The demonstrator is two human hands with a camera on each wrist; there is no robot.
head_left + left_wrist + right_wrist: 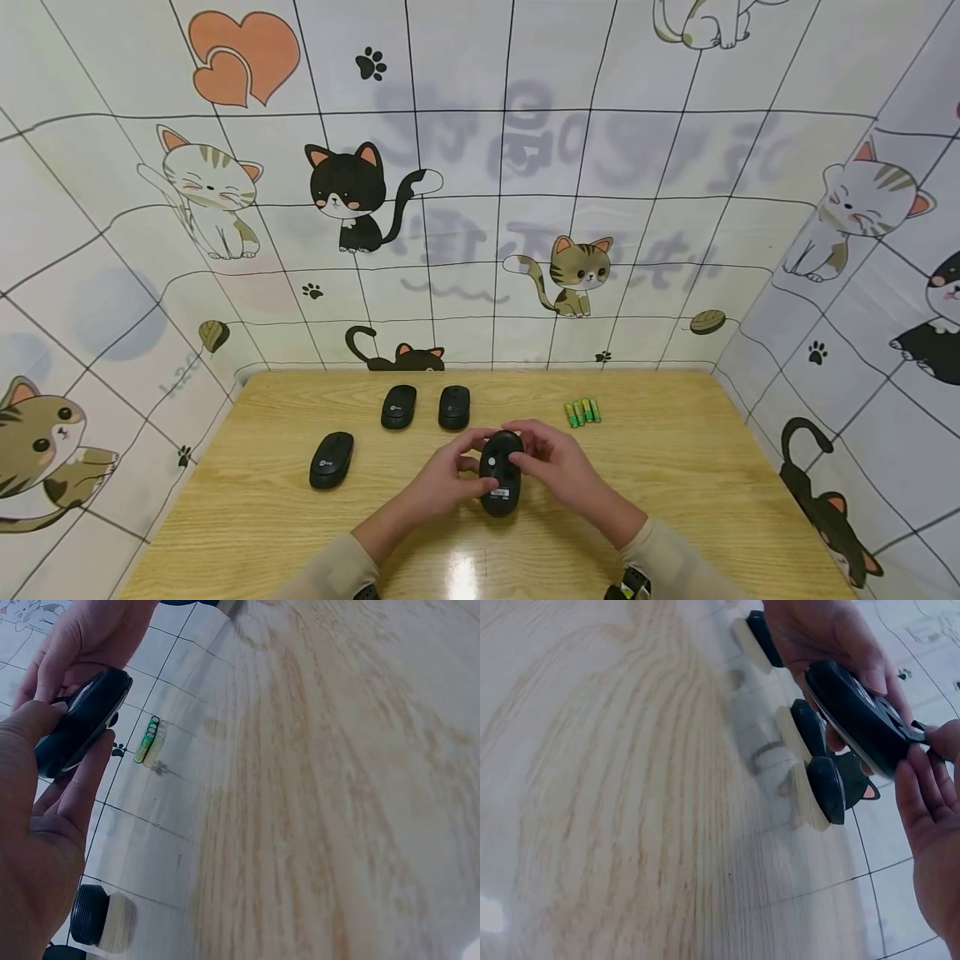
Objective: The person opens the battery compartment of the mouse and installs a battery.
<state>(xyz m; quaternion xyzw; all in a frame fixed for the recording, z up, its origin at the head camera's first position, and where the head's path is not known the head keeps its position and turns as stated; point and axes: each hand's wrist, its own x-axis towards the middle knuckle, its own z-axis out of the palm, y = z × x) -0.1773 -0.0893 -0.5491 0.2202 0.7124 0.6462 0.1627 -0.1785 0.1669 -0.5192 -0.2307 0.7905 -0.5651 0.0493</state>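
A black computer mouse [507, 475] is held with its underside up over the middle of the table, a white label showing on it. My left hand [442, 479] grips its left side, the thumb lying on the underside. At the far right end, my right hand [570, 471] has its thumb over the underside and fingers around the edge. The right wrist view shows a thin dark piece [915, 736] sticking up from the end of the mouse, pinched by that hand. In the left wrist view the mouse [84, 727] is seen edge-on between both hands.
Three more black mice lie on the wooden table [675, 500]: one at left [331, 460], another at the back [398, 407] and a third beside it [453, 407]. Several green batteries [582, 412] lie in a row at back right. A cat-print sheet [465, 292] encloses the table's back and sides.
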